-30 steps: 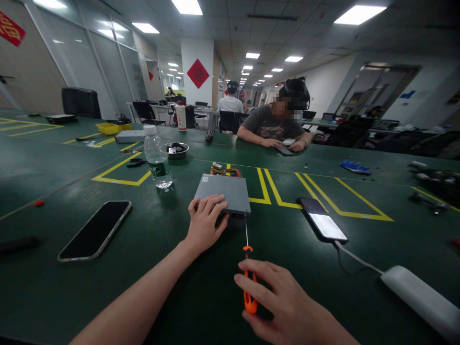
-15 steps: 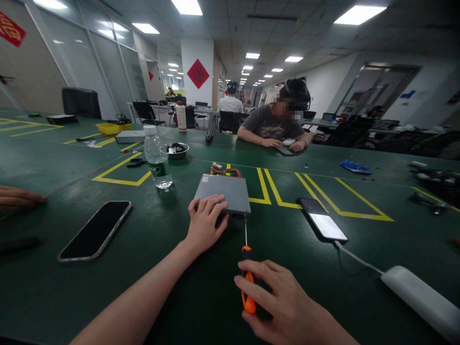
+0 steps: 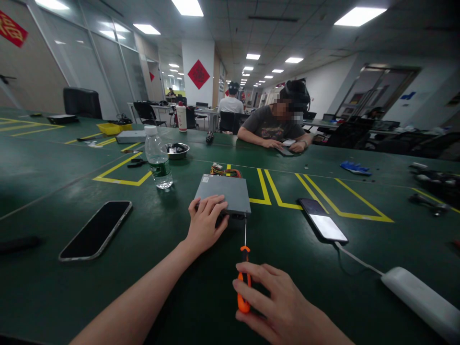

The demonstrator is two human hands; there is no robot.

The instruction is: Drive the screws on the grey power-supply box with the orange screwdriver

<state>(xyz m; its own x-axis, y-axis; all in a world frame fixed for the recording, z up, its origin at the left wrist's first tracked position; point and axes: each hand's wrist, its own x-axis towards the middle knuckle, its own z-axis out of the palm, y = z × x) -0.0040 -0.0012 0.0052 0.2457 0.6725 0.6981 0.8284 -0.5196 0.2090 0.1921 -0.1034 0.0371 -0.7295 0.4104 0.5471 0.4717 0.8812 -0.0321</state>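
Head: toward the counter's (image 3: 39, 297) near edge, screwdriver (image 3: 245, 255) in right hand (image 3: 275, 297) has been turned, seemingly working box (image 3: 233, 191) gripped by left hand (image 3: 205, 218).

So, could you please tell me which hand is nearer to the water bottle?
Left: the left hand is on the box, in front and to the right of the water bottle; the right hand, holding the screwdriver, is farther off the same way.
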